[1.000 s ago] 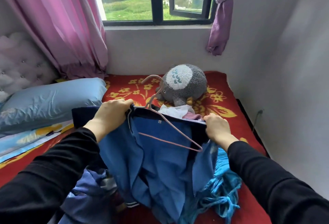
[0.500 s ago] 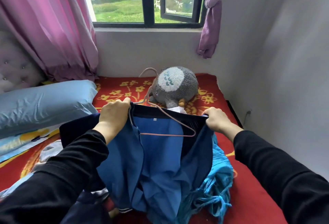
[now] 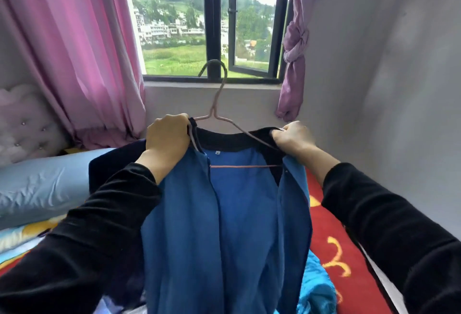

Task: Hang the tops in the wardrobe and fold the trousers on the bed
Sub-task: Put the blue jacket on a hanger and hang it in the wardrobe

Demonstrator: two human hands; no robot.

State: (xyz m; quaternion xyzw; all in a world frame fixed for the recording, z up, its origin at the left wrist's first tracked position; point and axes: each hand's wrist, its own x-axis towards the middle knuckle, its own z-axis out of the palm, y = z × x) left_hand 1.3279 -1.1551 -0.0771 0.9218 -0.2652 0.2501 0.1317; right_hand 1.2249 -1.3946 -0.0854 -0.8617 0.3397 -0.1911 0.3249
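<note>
You have lifted the blue top (image 3: 224,214) off the bed (image 3: 336,238). 1 second ago it lay low over the clothes pile with the hanger (image 3: 216,104) slanted inside it. Now it hangs in front of you at window (image 3: 212,26) height, the hanger's bar level across the shoulders and the hook upright above the dark collar. Your left hand (image 3: 168,136) has its fingers (image 3: 172,120) curled round the collar's left edge where the wire arm meets it. Your right hand (image 3: 293,139) pinches the collar's right edge over the other arm. The front lies open, so by my reading the top is seated on the hanger but not fastened, and it looks ready to carry. The wardrobe is not in view, so you will have to turn away from this wall to reach it. The plush toy seen a moment ago no longer shows and may be behind the raised cloth. A teal garment (image 3: 316,288) lies on the bed under the top's lower right, and more clothes sit at the bottom left edge, too cut off to tell tops from trousers. A blue pillow (image 3: 37,189) is at your left below the pink curtain (image 3: 87,64), and the knotted purple curtain (image 3: 294,46) hangs at the right. Mind the hem: it trails close to the pile and could drag something along as you turn.
</note>
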